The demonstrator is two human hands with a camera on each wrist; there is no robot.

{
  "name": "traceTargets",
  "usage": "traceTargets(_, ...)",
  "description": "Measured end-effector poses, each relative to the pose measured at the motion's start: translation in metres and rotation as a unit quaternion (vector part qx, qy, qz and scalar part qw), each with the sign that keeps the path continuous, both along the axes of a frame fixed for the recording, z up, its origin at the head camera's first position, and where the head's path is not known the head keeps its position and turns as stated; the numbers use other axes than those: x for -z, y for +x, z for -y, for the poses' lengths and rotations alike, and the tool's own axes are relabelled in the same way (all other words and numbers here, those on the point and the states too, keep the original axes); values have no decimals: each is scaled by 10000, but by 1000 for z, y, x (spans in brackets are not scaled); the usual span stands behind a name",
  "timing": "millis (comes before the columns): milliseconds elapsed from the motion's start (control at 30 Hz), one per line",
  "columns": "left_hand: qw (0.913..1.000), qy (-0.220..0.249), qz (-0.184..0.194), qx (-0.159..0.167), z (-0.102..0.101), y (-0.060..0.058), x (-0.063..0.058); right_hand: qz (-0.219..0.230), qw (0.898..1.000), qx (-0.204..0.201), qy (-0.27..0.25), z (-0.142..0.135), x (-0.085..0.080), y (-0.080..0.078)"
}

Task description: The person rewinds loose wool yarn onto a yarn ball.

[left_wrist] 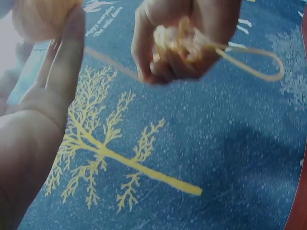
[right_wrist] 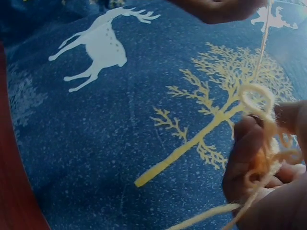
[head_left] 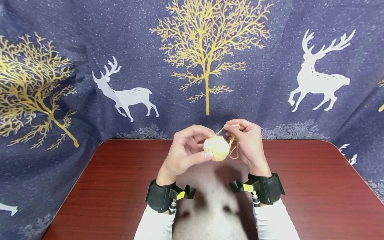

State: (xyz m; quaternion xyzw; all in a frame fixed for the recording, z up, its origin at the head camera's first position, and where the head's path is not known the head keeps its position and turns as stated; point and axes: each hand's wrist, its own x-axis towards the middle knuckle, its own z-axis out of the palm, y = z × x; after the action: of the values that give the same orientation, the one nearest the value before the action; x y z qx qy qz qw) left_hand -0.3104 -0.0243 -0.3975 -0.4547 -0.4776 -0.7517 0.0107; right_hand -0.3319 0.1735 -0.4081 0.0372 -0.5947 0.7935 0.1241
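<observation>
A ball of pale yellow yarn is held up above the table between the thumb and fingers of my left hand. Just right of it, my right hand pinches a strand of the same yarn, with loose loops bunched in its curled fingers. One strand runs taut from the ball to the right hand. A loop hangs free from the bunch. In the left wrist view only part of the ball shows, at the top left corner.
Below the hands lies a reddish-brown table with a pale, glossy patch in its middle. Behind its far edge hangs a dark blue cloth printed with gold trees and white deer. Both wrists wear black camera straps.
</observation>
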Motion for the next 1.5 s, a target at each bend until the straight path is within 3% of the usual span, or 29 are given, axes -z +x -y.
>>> traceTargets(67,9983,439,161,-351,-3,0,-1,162,9985,-248,465,2,1,1)
traceTargets(167,9885,997,406,-1065,-6,-2,-2,355,9883,-626,1343,4,2,3)
traceTargets(267,9715,1242,602,-1927,-8,-4,-4,312,9686,-941,2280,6,1,6)
traceTargets(367,9544,1286,768,-2582,-7,-6,-5,155,9479,-1224,2938,8,-2,9)
traceTargets(533,9411,1194,942,-3021,-4,-10,-4,-145,9292,-1605,3325,9,-10,17)
traceTargets(733,9416,763,958,-3138,1,-18,4,-242,9288,-1778,3243,5,-21,30)
traceTargets(900,9409,-112,841,-3280,5,-24,13,-443,9341,-1614,3152,2,-26,35)
traceTargets(1067,9423,-1089,709,-3084,8,-27,18,-554,9475,-1418,2813,0,-25,32)
traceTargets(1133,9416,-1515,653,-2936,10,-28,21,-561,9559,-1322,2562,-1,-25,31)
traceTargets(1300,9275,-2727,323,-2536,14,-28,25,-663,9809,-968,1555,-4,-23,28)
traceTargets(1400,9276,-3158,104,-1993,16,-26,25,-764,9910,-658,875,-5,-24,26)
traceTargets(1500,9362,-3291,-76,-1229,18,-23,24,-877,9949,-413,266,-5,-24,22)
